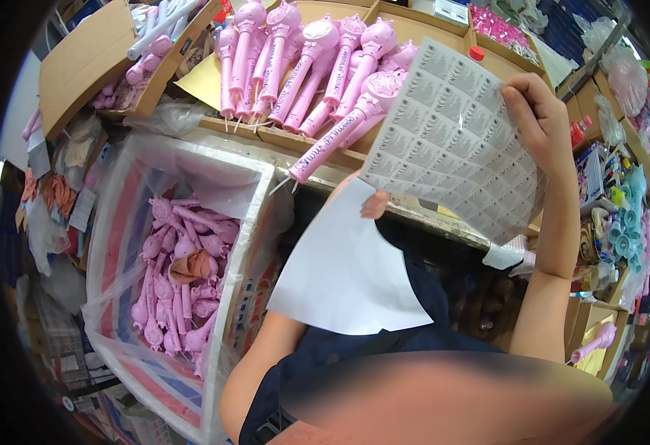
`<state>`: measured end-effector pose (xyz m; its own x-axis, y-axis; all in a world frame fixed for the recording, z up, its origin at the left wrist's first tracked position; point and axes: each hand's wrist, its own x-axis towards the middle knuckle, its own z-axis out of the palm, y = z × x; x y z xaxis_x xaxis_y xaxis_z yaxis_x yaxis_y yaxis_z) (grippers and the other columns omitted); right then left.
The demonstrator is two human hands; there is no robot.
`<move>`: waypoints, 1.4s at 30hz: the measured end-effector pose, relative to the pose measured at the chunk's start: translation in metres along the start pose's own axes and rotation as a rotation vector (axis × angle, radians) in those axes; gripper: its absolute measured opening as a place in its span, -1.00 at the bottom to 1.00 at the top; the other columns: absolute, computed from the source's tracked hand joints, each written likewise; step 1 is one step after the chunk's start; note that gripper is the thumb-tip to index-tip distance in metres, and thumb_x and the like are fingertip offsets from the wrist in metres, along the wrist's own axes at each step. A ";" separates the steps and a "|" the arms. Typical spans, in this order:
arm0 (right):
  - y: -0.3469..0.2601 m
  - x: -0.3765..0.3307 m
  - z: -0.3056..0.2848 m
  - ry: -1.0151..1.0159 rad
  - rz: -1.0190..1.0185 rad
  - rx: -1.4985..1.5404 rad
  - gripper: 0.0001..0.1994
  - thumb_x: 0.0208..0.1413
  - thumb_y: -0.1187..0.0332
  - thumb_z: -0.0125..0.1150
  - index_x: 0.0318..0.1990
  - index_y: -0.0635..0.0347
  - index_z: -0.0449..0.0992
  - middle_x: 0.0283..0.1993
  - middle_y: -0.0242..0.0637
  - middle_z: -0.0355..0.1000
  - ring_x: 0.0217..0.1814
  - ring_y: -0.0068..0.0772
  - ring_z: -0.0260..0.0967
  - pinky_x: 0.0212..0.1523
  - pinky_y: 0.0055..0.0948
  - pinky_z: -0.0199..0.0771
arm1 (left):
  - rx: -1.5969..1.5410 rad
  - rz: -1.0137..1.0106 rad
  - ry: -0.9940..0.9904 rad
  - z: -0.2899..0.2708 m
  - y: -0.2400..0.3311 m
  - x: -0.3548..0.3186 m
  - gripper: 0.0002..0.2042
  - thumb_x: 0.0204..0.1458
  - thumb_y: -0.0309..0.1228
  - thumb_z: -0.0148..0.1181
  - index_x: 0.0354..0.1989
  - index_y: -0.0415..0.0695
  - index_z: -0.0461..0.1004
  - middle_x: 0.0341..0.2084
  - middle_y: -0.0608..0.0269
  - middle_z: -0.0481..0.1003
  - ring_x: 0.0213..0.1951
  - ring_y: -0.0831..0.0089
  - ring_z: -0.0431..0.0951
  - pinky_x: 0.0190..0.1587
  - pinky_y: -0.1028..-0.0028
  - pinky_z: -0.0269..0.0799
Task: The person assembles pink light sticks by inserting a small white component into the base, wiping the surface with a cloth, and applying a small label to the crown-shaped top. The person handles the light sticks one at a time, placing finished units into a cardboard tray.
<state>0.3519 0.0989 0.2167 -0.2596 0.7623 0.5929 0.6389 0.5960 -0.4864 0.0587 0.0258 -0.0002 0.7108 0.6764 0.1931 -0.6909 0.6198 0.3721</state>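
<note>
My right hand [536, 119] pinches the upper right edge of a greyish, see-through sticker sheet [443, 126] covered in rows of small dark printed labels. A plain white paper sheet [347, 267] hangs curved below it, over my lap. My left hand [374, 204] is mostly hidden behind the papers; its fingertips show, closed at the white sheet's top edge. The two sheets meet near that hand. Just behind lie several pink toy wands [317, 67] with round, eared heads and printed handles, heaped on the workbench. One pink wand [343, 133] juts over the front edge.
At my left a lined crate [254, 222] holds many pink wand pieces [180, 274] and a brown scrap. Cardboard boxes [88, 63] stand at the back left. A red-capped bottle [476, 54] is behind the sticker sheet. Teal parts [629, 230] fill the right side.
</note>
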 end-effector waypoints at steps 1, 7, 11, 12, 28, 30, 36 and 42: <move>0.007 -0.004 0.001 -0.010 0.015 0.018 -0.87 0.20 0.39 0.12 -0.26 0.30 0.45 -0.52 -0.47 0.30 -0.45 -0.71 0.15 -0.43 -0.66 0.19 | -0.022 -0.060 -0.065 -0.002 0.006 0.009 -0.67 0.24 -0.31 -0.13 0.04 -0.28 0.33 -0.39 0.19 0.41 -0.37 0.46 0.40 -0.35 0.57 0.31; 0.034 -0.017 -0.012 -0.022 0.087 -0.039 -0.86 0.24 0.38 0.05 -0.21 0.29 0.42 -0.38 -0.48 0.33 -0.32 -0.73 0.19 -0.27 -0.69 0.22 | -0.090 -0.379 -0.393 -0.018 0.024 0.062 -0.66 0.24 -0.28 -0.14 0.01 -0.30 0.33 -0.49 0.17 0.38 -0.45 0.46 0.35 -0.45 0.59 0.26; 0.038 -0.017 -0.016 -0.027 0.067 -0.020 -0.84 0.22 0.36 0.08 -0.22 0.31 0.44 -0.42 -0.41 0.38 -0.36 -0.66 0.24 -0.31 -0.64 0.26 | -0.119 -0.412 -0.411 -0.023 0.020 0.068 -0.68 0.24 -0.29 -0.13 -0.02 -0.29 0.33 -0.52 0.22 0.33 -0.48 0.49 0.30 -0.47 0.59 0.23; 0.039 -0.018 -0.016 -0.049 0.040 -0.012 -0.83 0.21 0.36 0.10 -0.22 0.31 0.45 -0.43 -0.37 0.40 -0.38 -0.63 0.25 -0.33 -0.62 0.28 | -0.120 -0.406 -0.406 -0.024 0.018 0.067 -0.69 0.24 -0.29 -0.13 -0.03 -0.29 0.33 -0.53 0.23 0.32 -0.49 0.49 0.29 -0.47 0.59 0.23; 0.115 -0.042 -0.062 0.413 0.347 0.084 -0.74 0.29 0.25 -0.01 -0.13 0.30 0.44 -0.28 -0.46 0.40 -0.23 -0.68 0.25 -0.16 -0.65 0.25 | -0.086 -0.041 -0.047 0.009 0.011 0.007 -0.74 0.21 -0.31 -0.09 -0.14 -0.28 0.35 -0.66 0.40 0.12 -0.62 0.59 0.10 -0.57 0.57 0.10; 0.130 -0.064 -0.061 0.381 0.345 0.172 -0.74 0.29 0.25 -0.01 -0.12 0.30 0.43 -0.28 -0.46 0.40 -0.22 -0.70 0.25 -0.17 -0.67 0.25 | -0.073 0.002 0.012 0.012 0.011 0.009 -0.77 0.20 -0.33 -0.09 -0.17 -0.25 0.34 -0.67 0.41 0.11 -0.61 0.59 0.11 -0.55 0.59 0.11; 0.147 -0.113 -0.048 0.392 0.472 0.351 -0.78 0.30 0.27 -0.01 -0.12 0.27 0.40 -0.25 -0.48 0.39 -0.24 -0.75 0.25 -0.19 -0.72 0.24 | -0.092 0.006 0.022 0.009 0.010 0.022 -0.81 0.20 -0.33 -0.09 -0.22 -0.20 0.33 -0.67 0.41 0.11 -0.61 0.59 0.11 -0.53 0.58 0.10; 0.174 -0.137 -0.061 0.526 0.435 0.099 -0.76 0.30 0.29 -0.02 -0.12 0.32 0.40 -0.24 -0.42 0.39 -0.21 -0.68 0.26 -0.14 -0.68 0.26 | -0.077 0.104 -0.037 -0.008 0.018 0.017 -0.80 0.23 -0.29 -0.12 -0.31 -0.17 0.30 -0.66 0.35 0.17 -0.60 0.54 0.17 -0.49 0.54 0.13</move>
<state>0.5432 0.0832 0.0901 0.4071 0.7285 0.5510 0.5302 0.3027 -0.7920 0.0572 0.0517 0.0032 0.6381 0.7245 0.2606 -0.7682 0.5765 0.2783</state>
